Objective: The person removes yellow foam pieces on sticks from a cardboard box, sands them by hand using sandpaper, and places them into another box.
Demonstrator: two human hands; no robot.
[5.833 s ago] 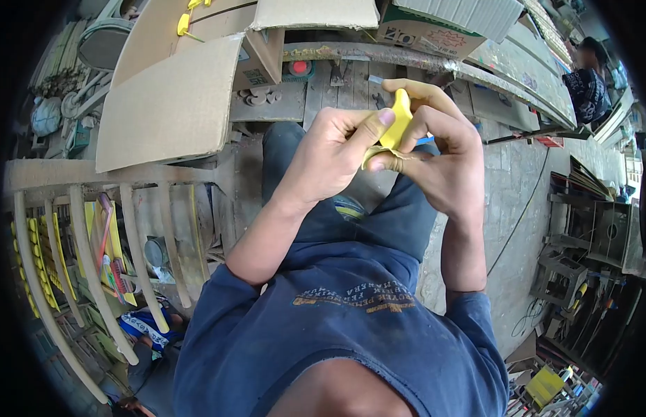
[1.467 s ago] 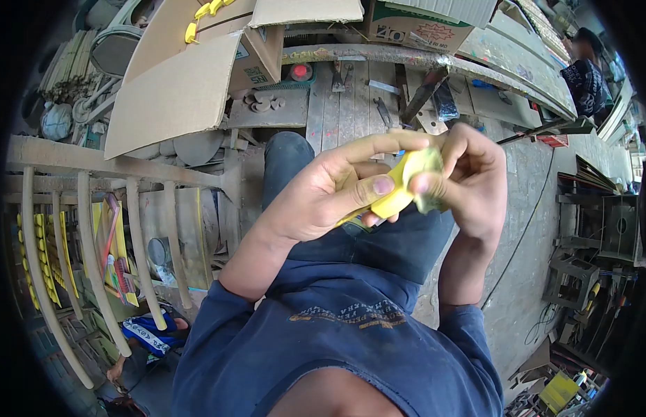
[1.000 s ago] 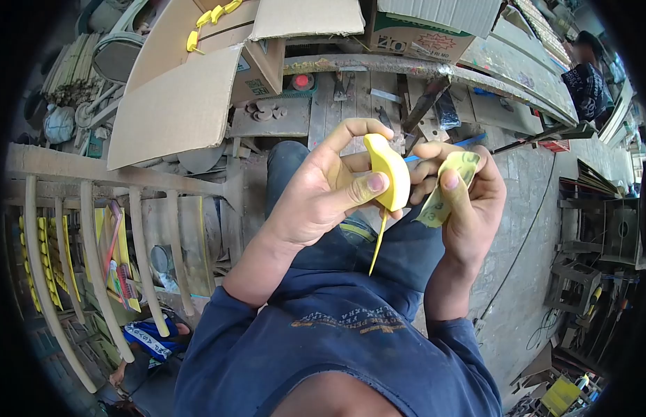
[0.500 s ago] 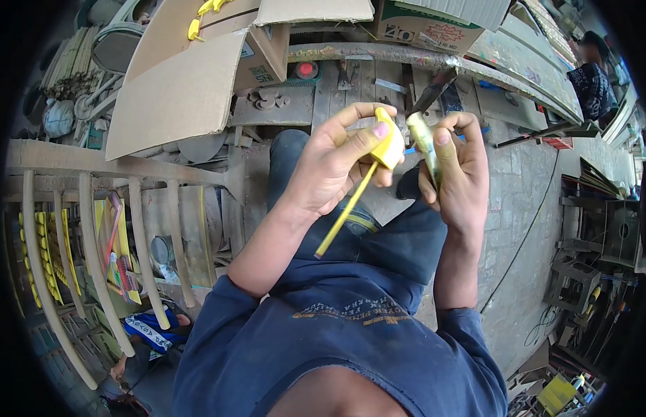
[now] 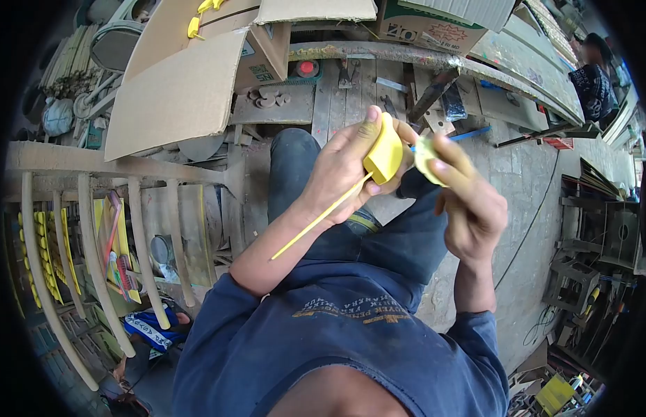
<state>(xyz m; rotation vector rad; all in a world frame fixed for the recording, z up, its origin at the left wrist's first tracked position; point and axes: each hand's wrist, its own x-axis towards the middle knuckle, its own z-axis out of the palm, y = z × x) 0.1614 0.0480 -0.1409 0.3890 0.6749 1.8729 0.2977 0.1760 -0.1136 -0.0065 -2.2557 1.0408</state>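
My left hand (image 5: pixel 342 161) is closed round a yellow painted piece (image 5: pixel 383 154), leaf-shaped with a thin yellow stick (image 5: pixel 315 224) that slants down over my forearm. Pinched in my right hand (image 5: pixel 477 205) is a small folded pale-yellow sheet (image 5: pixel 426 162), smudged with colour. I cannot make out its material. The right fingers are partly blurred. Both hands are raised above my knees, with the sheet just right of the yellow piece. A gap shows between them at the front, and some left fingertips are hidden behind the piece.
An open cardboard box (image 5: pixel 173 87) with yellow pieces (image 5: pixel 194 26) stands at the upper left. A wooden slatted frame (image 5: pixel 93 167) is on my left. Ahead runs a workbench rail (image 5: pixel 378 50). One person (image 5: pixel 593 83) is at the far right, another at the lower left.
My left hand has turned the yellow piece, so its stick now swings further left over my forearm. My right hand has tilted and shifted slightly right, turning the folded sheet.
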